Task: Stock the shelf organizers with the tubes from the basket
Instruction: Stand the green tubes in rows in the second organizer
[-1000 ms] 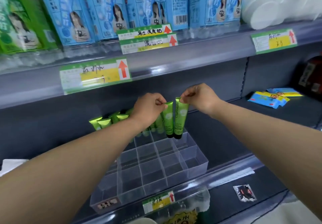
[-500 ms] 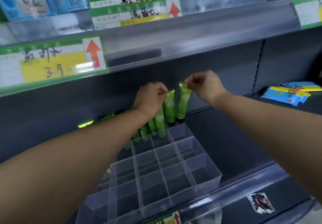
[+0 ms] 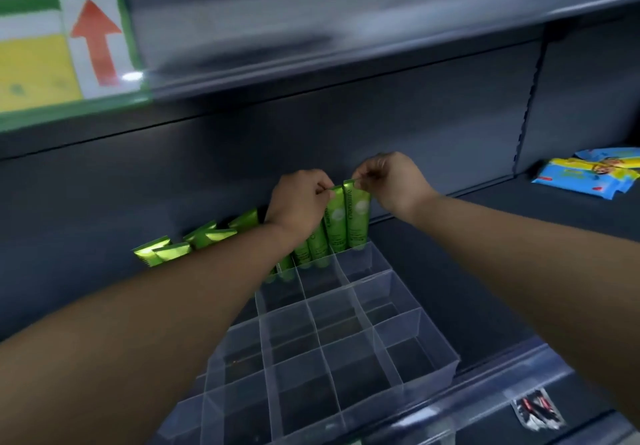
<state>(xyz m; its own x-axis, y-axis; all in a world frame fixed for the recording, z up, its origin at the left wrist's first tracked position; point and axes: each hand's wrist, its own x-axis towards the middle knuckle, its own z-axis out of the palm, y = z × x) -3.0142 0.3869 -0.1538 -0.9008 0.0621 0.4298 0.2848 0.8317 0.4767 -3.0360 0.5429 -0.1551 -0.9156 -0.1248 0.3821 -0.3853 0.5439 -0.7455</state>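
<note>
1. Right hand: I read it as narrow, thumb and fingertips pinching the flat crimped top of the rightmost green tube. That tube stands close to upright, cap end down, its lower end inside the far-right compartment of the clear organizer. I cannot tell whether the cap touches the compartment floor.

2. Left hand: also narrow, fingers curled, pinching the crimped top of the neighbouring tube. This tube stands just left of the first one and touches it along its side, cap end down in the same far row.

3. Further tubes stand in the far row to the left of the held pair, partly hidden behind the left wrist. More crimped tube tops show left of the left forearm, leaning in a line along the back panel.

4. The organizer sits on the dark shelf, reaching from its near edge to the back panel. The nearer rows of compartments hold no tubes.

5. Surroundings: a price label with a red arrow on the upper shelf edge, far left, blurred; blue and yellow packets far right; a small clear sachet near right, on the front rail.
</note>
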